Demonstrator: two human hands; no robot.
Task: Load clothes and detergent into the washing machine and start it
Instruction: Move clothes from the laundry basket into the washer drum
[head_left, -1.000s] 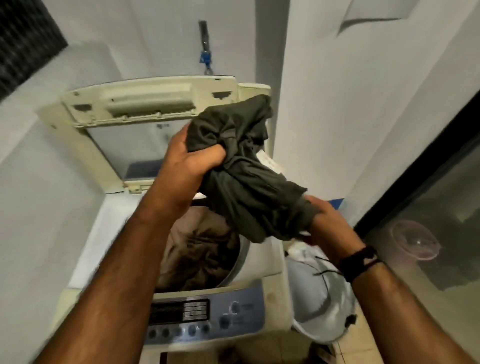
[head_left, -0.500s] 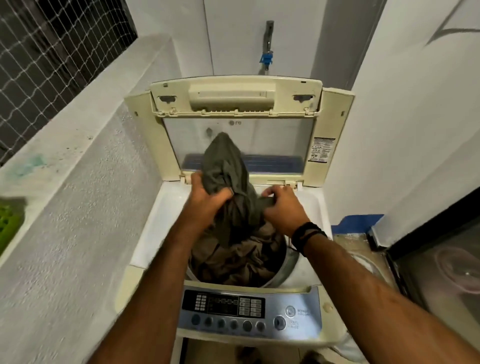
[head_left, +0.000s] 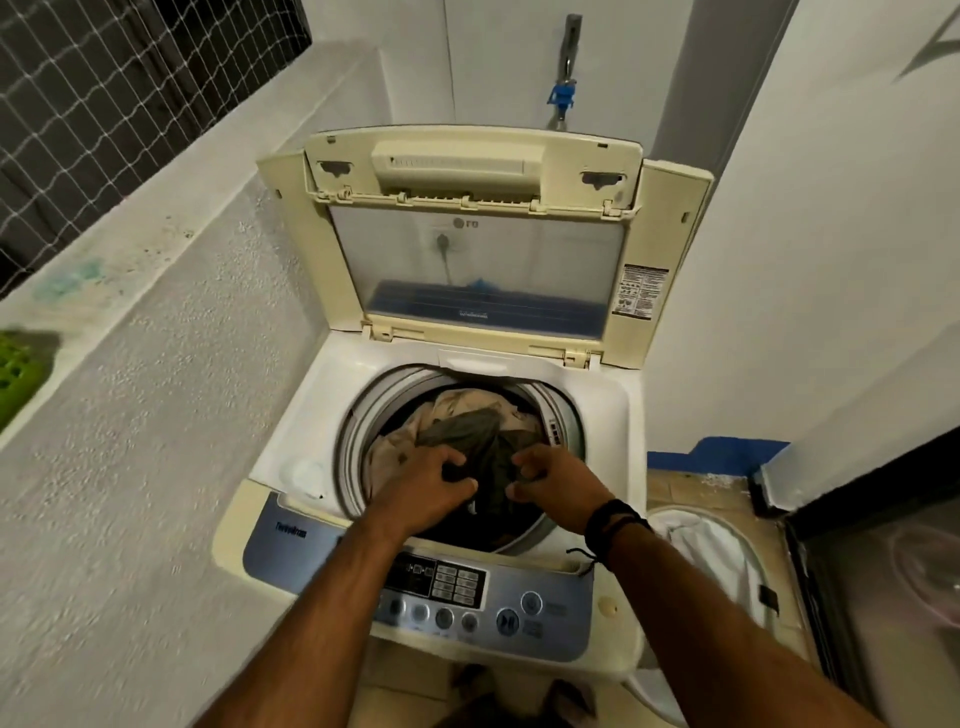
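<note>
**Dark garment going down into the drum**

Change vs half a second ago: the dark green garment (head_left: 480, 441) was being held up above the opening, in front of the lid; now it is sitting low inside the drum (head_left: 358, 431), on top of the beige clothes (head_left: 457, 402). Both hands have come down with it.

- Left hand (head_left: 431, 493): fingers curled, gripping the garment's near-left fold.
- Right hand (head_left: 556, 480): fingers curled, pinching the near-right fold.
- Neither is releasing yet, so I'm reading this as the push-down, with the drop itself unfinished.

Meaning for the task: clothes are partly loaded, no detergent is showing anywhere, and the control panel (head_left: 467, 597) is sitting untouched under the forearms. The white laundry basket (head_left: 722, 551) on the right looks to be holding more fabric, so loading is probably continuing.

Clearance:
- The lid (head_left: 478, 239) is standing upright at the far side, leaving the opening fully exposed.
- The drum rim is ringing both wrists closely, so lifting straight up is looking cleanest.
- A wall is hemming in the left; the basket is just beside the washing machine (head_left: 311, 415) on the right.
</note>
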